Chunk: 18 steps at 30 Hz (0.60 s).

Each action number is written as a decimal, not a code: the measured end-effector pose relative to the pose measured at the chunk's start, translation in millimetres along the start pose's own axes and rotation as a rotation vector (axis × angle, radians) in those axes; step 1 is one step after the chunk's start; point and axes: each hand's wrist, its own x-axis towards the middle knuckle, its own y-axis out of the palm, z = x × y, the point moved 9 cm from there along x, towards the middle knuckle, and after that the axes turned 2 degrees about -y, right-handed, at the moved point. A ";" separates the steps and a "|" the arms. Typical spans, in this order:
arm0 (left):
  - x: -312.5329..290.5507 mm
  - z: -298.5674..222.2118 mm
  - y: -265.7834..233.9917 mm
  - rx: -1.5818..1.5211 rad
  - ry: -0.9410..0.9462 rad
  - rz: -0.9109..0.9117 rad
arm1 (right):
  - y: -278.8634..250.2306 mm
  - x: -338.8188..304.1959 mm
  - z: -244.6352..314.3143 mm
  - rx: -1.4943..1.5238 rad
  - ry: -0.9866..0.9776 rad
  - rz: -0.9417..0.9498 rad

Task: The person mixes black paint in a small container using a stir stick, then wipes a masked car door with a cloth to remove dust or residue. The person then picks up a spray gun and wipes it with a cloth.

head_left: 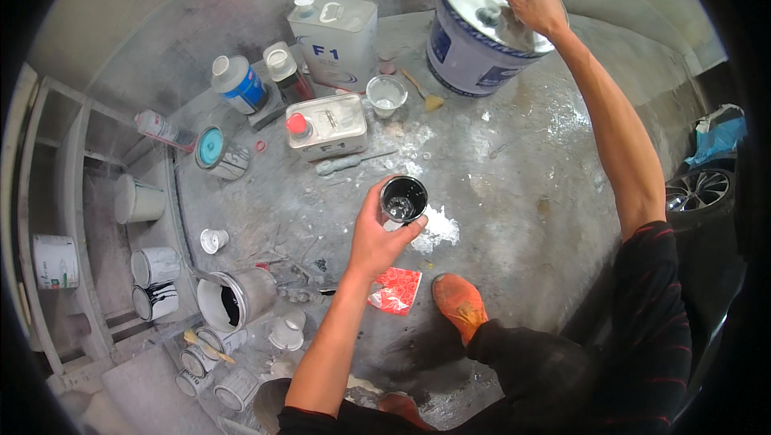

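Observation:
My left hand [379, 236] is wrapped around a small cup [404, 199] with a black inside, held upright over the floor; some liquid seems to lie at its bottom. At the far right stands a large white and blue paint bucket [466, 56] with a shiny, pale top. Over that top reaches my right hand [533, 8], its fingers closed and the index finger forward at a small pale piece that I cannot make out. A dark round spot [488, 16] shows on the bucket's top beside the hand.
Beyond the cup stand two rectangular metal cans [341, 33], a clear plastic cup [386, 96] and a brush [424, 91]. A teal-topped can [221, 154] is at left, near shelves [84, 154] with paint tins. A red packet [395, 290] lies near my shoe. A car wheel [699, 190] is at right.

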 end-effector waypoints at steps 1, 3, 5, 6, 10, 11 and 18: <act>0.4 0.1 2.8 -0.007 0.008 0.007 | 2.4 6.9 -15.9 -0.038 0.033 -0.025; -2.0 -4.0 -2.4 -0.023 0.023 -0.004 | 4.6 7.9 -16.0 -0.026 0.046 0.001; -3.0 -8.1 -3.8 -0.040 0.017 -0.010 | 5.2 3.7 -19.7 0.019 0.054 -0.017; -3.9 -10.8 -2.6 -0.048 0.003 -0.013 | 6.6 -1.6 -22.3 0.059 0.054 -0.047; -6.3 -18.1 5.2 -0.068 -0.007 -0.009 | 9.1 -8.5 -47.1 0.054 0.090 -0.088; -7.1 -18.6 8.9 -0.073 -0.009 -0.001 | 6.8 -6.4 -60.8 0.003 0.082 -0.086; -16.1 -31.6 14.1 -0.047 0.040 0.006 | 2.4 -14.0 -96.6 0.501 0.406 -0.100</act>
